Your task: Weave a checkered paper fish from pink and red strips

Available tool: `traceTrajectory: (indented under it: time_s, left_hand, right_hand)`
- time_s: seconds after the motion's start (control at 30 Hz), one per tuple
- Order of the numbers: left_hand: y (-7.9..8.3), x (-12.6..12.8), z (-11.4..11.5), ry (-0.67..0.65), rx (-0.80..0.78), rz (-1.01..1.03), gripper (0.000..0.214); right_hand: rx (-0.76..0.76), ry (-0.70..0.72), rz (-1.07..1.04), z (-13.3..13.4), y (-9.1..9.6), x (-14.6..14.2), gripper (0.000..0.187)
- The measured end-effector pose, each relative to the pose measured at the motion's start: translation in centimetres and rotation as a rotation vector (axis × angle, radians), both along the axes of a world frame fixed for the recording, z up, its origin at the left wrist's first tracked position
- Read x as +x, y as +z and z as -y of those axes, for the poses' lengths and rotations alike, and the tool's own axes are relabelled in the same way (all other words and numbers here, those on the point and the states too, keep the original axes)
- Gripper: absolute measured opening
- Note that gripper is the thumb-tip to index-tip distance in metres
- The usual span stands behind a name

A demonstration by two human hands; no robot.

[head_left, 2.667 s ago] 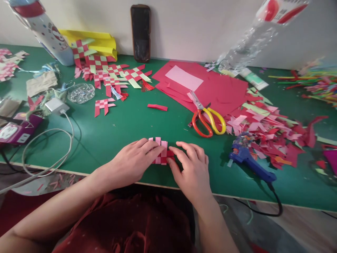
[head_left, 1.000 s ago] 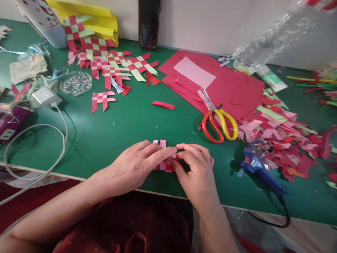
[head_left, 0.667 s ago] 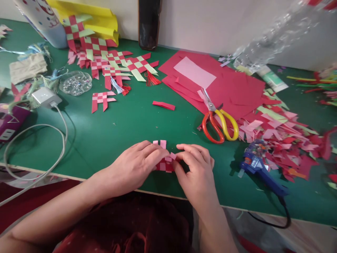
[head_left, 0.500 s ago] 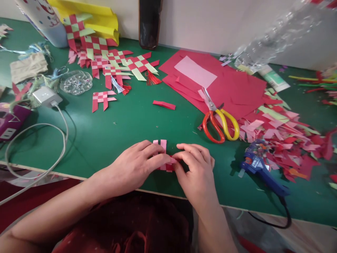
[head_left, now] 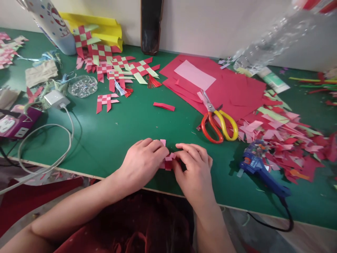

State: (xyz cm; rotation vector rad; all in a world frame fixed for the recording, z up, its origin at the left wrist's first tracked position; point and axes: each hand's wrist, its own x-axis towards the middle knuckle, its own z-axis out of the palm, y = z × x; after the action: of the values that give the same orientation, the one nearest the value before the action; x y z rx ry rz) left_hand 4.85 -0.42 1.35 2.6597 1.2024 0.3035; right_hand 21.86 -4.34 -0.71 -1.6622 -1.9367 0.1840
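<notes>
Close to the table's near edge, a small weave of pink and red paper strips (head_left: 169,163) sits between my two hands. My left hand (head_left: 144,162) covers its left side, fingers curled over and closed on it. From the right, my right hand (head_left: 193,165) pinches the weave's edge between thumb and fingertips. One pink strip end (head_left: 163,142) sticks up beyond the left fingers. Much of the weave is hidden under the left hand. A loose red paper strip (head_left: 164,106) lies farther up the green table (head_left: 131,123).
Scissors (head_left: 219,123) rest against red paper sheets (head_left: 237,88). A blue glue gun (head_left: 263,172) lies right, beside paper scraps (head_left: 284,137). Woven paper fish (head_left: 105,102) lie back left, near a bead tray (head_left: 83,86) and a charger (head_left: 57,99) with its cable. A phone (head_left: 151,28) leans on the wall.
My left hand has shifted right and curled further over the weave, hiding one of the two upright pink strips. My right hand stays nearly in place. The view has turned slightly left.
</notes>
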Motion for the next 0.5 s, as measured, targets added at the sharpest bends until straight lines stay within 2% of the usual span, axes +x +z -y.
traceTrajectory:
  time_s: [0.17,0.5]
  left_hand:
    - [-0.76,-0.16,0.27,0.007,0.111,0.060,0.023]
    - [-1.04,-0.23,0.25,0.004,0.100,0.087,0.023]
  right_hand:
    - [-0.022,0.027,-0.014,-0.04,0.25,0.33,0.014]
    - [0.032,-0.007,0.014,-0.15,-0.07,0.39,0.013]
